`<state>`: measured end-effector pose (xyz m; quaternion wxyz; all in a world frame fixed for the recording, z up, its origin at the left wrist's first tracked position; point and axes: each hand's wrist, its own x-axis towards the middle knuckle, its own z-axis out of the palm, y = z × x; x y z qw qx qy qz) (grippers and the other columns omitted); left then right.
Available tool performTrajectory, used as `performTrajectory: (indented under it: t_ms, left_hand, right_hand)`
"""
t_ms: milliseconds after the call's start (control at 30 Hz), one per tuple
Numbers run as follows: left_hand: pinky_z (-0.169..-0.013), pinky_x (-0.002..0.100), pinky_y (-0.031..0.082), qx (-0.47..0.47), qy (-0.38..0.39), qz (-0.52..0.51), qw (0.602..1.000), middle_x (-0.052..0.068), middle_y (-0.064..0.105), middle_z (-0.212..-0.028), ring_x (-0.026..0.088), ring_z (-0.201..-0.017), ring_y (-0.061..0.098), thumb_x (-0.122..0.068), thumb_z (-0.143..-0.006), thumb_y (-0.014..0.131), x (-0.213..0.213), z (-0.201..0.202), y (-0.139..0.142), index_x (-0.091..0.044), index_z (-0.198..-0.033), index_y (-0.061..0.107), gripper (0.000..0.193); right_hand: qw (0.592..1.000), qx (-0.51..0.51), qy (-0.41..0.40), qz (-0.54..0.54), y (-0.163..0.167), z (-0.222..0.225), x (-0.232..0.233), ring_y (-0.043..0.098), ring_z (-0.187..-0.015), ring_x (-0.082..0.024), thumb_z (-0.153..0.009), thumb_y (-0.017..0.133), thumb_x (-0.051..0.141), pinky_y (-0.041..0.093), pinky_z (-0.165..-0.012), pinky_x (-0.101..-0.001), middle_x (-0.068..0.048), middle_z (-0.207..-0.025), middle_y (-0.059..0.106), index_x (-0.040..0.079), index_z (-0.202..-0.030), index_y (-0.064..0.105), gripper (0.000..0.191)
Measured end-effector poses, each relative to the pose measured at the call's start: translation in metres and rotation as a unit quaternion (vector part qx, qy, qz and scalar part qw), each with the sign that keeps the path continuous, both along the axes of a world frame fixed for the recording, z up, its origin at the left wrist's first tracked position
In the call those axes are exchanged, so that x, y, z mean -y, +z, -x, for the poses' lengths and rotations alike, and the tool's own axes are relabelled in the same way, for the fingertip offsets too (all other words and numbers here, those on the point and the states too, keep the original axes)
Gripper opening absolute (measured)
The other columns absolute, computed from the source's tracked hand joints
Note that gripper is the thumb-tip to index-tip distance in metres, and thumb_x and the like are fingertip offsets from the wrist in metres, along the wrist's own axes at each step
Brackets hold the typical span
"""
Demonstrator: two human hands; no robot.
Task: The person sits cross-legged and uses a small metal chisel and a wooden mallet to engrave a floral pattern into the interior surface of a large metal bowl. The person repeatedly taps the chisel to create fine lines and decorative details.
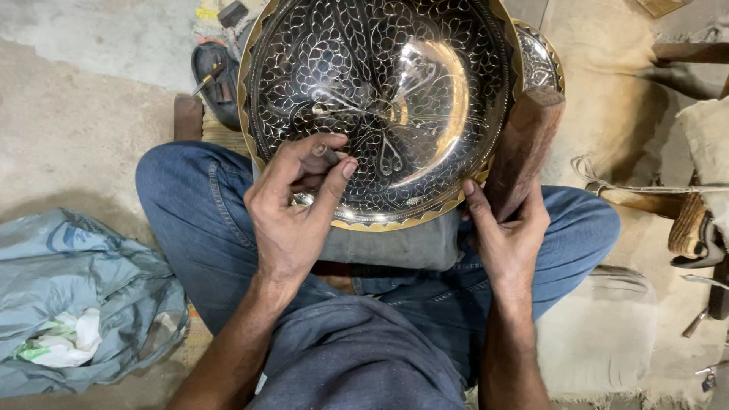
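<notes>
Engraved bowl (383, 106) tilts just beyond both hands; left hand (292, 209) pinches a punch (325, 154) against it, right hand (507, 235) wraps a wooden mallet (524, 148) at its rim.

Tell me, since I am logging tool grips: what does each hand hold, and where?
Left hand pinches a small chisel near its top, on the engraved bowl. Right hand grips the wooden mallet by its lower end.

Bare concrete floor (83, 114) lies open at the left. A crumpled grey plastic bag (76, 296) blocks the lower left corner. The wooden mallet (524, 148) stands against the large engraved metal bowl's (380, 99) right rim; tools (702, 304) crowd the right edge.
</notes>
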<state>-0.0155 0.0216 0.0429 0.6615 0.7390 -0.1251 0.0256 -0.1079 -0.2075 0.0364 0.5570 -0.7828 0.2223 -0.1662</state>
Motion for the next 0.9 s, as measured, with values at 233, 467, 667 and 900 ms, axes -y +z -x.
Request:
performTrajectory:
  t_ms: [233, 467, 667, 900]
  left_hand:
    - [-0.077, 0.027, 0.069, 0.005, -0.087, -0.046, 0.995, 0.009, 0.074, -0.114, 0.017, -0.096, 0.077, -0.012, -0.099, 0.074, 0.015, -0.001, -0.015, -0.008, -0.124, 0.069, 0.027]
    - [-0.077, 0.030, 0.070, 0.006, -0.126, -0.081, 0.989, 0.010, 0.072, -0.116, 0.020, -0.098, 0.077, -0.015, -0.098, 0.074, 0.025, 0.001, -0.021, -0.009, -0.127, 0.066, 0.031]
    - [-0.076, 0.029, 0.069, 0.002, -0.117, -0.083, 0.990, 0.009, 0.072, -0.114, 0.019, -0.097, 0.077, -0.016, -0.097, 0.075, 0.020, 0.001, -0.009, -0.008, -0.127, 0.066, 0.032]
    - [-0.082, 0.027, 0.069, -0.005, -0.104, -0.039, 0.994, 0.007, 0.074, -0.112, 0.017, -0.098, 0.078, -0.010, -0.098, 0.076, 0.017, 0.007, -0.011, -0.010, -0.127, 0.069, 0.030]
  right_hand:
    - [0.999, 0.020, 0.023, 0.018, 0.004, 0.000, -0.009, 0.068, -0.104, -0.012, -0.103, 0.074, 0.007, 0.058, -0.083, -0.0261, -0.010, -0.127, 0.068, -0.002, -0.144, 0.049, 0.049]
    - [1.000, -0.004, 0.001, -0.023, 0.005, -0.001, -0.009, 0.066, -0.094, -0.012, -0.098, 0.075, 0.010, 0.055, -0.075, -0.0258, -0.010, -0.122, 0.068, 0.000, -0.145, 0.047, 0.055]
    - [1.000, -0.002, 0.024, 0.000, 0.006, -0.003, -0.003, 0.066, -0.096, -0.009, -0.102, 0.077, 0.009, 0.056, -0.080, -0.0246, -0.008, -0.121, 0.069, -0.001, -0.141, 0.050, 0.049]
    - [1.000, 0.002, 0.018, -0.012, 0.005, -0.003, -0.004, 0.065, -0.096, -0.010, -0.099, 0.076, 0.009, 0.055, -0.078, -0.0245, -0.008, -0.123, 0.068, -0.001, -0.144, 0.050, 0.053]
